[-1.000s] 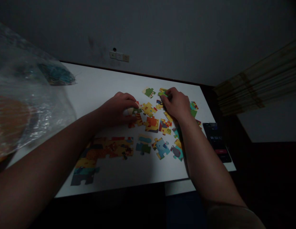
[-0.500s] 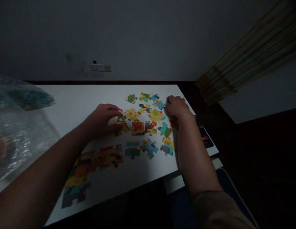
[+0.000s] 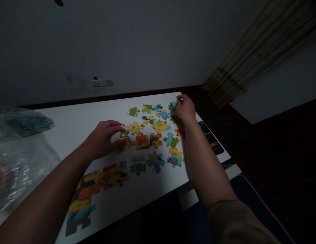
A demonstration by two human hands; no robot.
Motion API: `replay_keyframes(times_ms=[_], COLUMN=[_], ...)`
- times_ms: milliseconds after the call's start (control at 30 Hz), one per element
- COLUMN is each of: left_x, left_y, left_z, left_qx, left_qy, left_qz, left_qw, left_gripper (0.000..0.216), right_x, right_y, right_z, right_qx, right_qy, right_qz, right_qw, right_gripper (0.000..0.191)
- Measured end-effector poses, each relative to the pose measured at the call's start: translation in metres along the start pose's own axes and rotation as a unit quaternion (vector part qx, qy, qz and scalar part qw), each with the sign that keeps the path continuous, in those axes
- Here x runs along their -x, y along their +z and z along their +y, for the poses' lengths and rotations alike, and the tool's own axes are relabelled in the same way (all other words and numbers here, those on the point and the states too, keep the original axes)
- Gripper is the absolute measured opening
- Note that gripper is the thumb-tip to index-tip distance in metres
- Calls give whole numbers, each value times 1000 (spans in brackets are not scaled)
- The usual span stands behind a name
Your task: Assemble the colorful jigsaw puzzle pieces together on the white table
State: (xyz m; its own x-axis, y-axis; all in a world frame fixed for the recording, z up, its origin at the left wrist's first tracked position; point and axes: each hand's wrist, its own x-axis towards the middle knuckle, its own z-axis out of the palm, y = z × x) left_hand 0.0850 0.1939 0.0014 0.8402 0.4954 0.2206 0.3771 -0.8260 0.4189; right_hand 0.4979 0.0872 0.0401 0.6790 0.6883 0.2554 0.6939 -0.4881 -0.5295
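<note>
My right hand (image 3: 185, 107) is at the far right of the table, its fingers closed on a grey and teal puzzle piece (image 3: 172, 106), which they partly cover. My left hand (image 3: 105, 139) rests with thumb and fingers apart beside a green and cream puzzle piece (image 3: 124, 133) and an orange-striped one. Several loose puzzle pieces lie between my hands, among them a yellow piece (image 3: 136, 127), an orange piece (image 3: 142, 141) and a blue piece (image 3: 155, 161). Below my left wrist, joined pieces form an L-shaped puzzle section (image 3: 104, 179).
A clear plastic bag (image 3: 25, 159) covers the table's left side. At the right edge of the white table (image 3: 145, 189) lies a phone (image 3: 211, 139) with a lit screen. Behind are a wall with sockets (image 3: 101, 83) and a striped curtain (image 3: 231, 71).
My right hand has lifted slightly and turned, and a grey and teal piece now shows at its fingers. My left hand keeps its place by the pieces. The camera view has shifted a little.
</note>
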Motion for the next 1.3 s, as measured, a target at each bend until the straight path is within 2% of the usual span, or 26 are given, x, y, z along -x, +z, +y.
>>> replay_keyframes(times_ms=[133, 333, 667, 733, 800, 867, 967, 1100, 1233, 1300], left_x=[2, 3, 3, 3, 3, 2, 1, 0, 1, 1], left_y=[2, 4, 5, 5, 5, 4, 3, 1, 2, 3], left_z=[-1, -1, -2, -2, -2, -1, 1, 4, 4, 3], left_qx=[11, 20, 25, 24, 23, 22, 21, 26, 33, 32], left_qy=[-9, 2, 4, 4, 3, -1, -6, -12, -11, -13], left_qz=[8, 17, 18, 20, 19, 14, 7, 8, 14, 16], left_qw=[1000, 1000, 1000, 999, 1000, 1000, 1000, 1000, 999, 999], left_gripper=[44, 41, 39, 39, 38, 38, 39, 38, 36, 36], right_x=[-7, -4, 3, 5, 7, 9, 11, 14, 14, 13], right_y=[9, 14, 6, -4, -16, -29, -39, -36, -31, -35], right_z=[10, 15, 9, 8, 8, 10, 14, 10, 6, 8], right_qx=[-62, -35, 108, 128, 151, 164, 145, 101, 62, 72], right_qy=[14, -9, -17, 0, -3, -39, -74, -58, -76, -76], right_qz=[13, -6, -14, -68, -158, -234, -277, -267, -192, -177], right_qw=[998, 999, 994, 989, 976, 958, 947, 957, 977, 979], right_gripper=[50, 49, 47, 44, 45, 57, 72, 66, 64, 58])
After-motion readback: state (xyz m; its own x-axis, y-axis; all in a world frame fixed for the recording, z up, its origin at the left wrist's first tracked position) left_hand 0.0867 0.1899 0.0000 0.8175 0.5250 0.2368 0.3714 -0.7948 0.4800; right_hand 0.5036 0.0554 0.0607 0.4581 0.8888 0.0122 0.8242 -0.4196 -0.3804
